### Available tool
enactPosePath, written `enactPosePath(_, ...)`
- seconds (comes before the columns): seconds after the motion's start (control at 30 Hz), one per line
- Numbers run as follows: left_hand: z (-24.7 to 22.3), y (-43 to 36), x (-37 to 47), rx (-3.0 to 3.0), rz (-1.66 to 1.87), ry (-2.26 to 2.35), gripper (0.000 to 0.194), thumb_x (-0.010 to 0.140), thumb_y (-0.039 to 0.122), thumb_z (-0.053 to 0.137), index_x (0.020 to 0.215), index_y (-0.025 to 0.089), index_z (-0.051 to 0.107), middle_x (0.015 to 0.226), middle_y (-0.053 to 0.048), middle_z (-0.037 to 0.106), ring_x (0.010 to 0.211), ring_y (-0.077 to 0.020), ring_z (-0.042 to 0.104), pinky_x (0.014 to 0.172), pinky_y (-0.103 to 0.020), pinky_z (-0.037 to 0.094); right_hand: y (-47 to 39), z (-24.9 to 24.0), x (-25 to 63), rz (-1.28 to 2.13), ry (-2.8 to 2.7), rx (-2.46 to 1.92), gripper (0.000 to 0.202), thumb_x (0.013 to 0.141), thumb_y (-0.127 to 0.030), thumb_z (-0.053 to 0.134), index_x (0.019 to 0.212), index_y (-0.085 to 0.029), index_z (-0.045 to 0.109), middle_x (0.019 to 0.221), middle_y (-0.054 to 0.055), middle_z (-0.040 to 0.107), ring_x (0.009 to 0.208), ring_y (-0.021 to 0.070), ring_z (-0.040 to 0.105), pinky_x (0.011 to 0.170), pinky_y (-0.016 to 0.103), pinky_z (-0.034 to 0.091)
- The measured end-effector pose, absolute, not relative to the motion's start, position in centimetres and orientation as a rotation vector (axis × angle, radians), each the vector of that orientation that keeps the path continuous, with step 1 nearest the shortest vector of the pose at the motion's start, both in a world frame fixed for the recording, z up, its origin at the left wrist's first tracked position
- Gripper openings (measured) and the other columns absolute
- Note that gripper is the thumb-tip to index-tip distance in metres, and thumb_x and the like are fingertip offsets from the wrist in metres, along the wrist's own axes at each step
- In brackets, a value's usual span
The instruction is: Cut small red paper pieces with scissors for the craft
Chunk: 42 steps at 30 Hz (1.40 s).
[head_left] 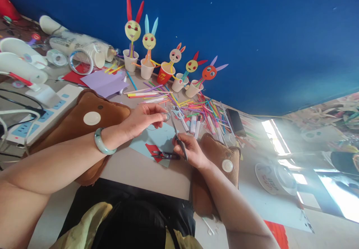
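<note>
My left hand (144, 118), with a pale green bangle (101, 144) on its wrist, pinches a small round bluish piece (167, 117) between thumb and fingertips. Fingers of my right hand (193, 152) are wrapped round the black handles of scissors (181, 148). The blades point up and away, close beside the small piece; I cannot tell if they touch it. Below both hands lies a light blue paper sheet (140, 146). On it rest dark thread snips (169, 155) and a red paper scrap (152, 148).
Several rabbit-faced figures in cups (165, 73) line the blue wall. Coloured sticks (157, 91) and markers (193, 123) lie in front. Brown cushions (112, 108) flank the work. Purple paper (103, 80) and a power strip (42, 118) are left; a phone (236, 122) lies right.
</note>
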<state>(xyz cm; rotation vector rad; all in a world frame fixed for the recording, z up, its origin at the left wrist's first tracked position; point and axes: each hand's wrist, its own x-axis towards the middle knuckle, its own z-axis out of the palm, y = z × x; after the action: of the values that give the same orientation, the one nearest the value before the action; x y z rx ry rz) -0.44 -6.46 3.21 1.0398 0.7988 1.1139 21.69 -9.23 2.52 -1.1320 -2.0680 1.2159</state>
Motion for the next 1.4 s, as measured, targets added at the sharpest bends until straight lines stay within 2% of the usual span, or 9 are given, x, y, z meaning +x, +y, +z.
enactPosePath(0.5, 3.12, -6.69, 0.05, 0.985, 1.080, 0.767, 0.021, 0.070, 0.029, 0.078, 0.077, 0.014, 0.066, 0.064, 0.000, 0.067, 0.056, -0.0102, 0.060, 0.057, -0.025, 0.048, -9.32, 2.51, 21.49, 1.196, -2.066, -1.147, 0.063, 0.074, -0.080, 0.055, 0.060, -0.018, 0.050, 0.056, -0.002, 0.046, 0.059, 0.0120, 0.038, 0.059, 0.028, 0.032)
enactPosePath(1.4, 3.39, -6.89, -0.05, 1.001, 1.053, 0.766, 0.016, 0.070, 0.024, 0.075, 0.078, 0.013, 0.066, 0.061, 0.000, 0.066, 0.054, -0.0108, 0.060, 0.056, -0.026, 0.047, -9.31, 2.35, 21.61, 1.163, -2.097, -1.128, 0.064, 0.075, -0.079, 0.054, 0.060, -0.018, 0.052, 0.057, 0.000, 0.051, 0.062, 0.0135, 0.041, 0.063, 0.029, 0.033)
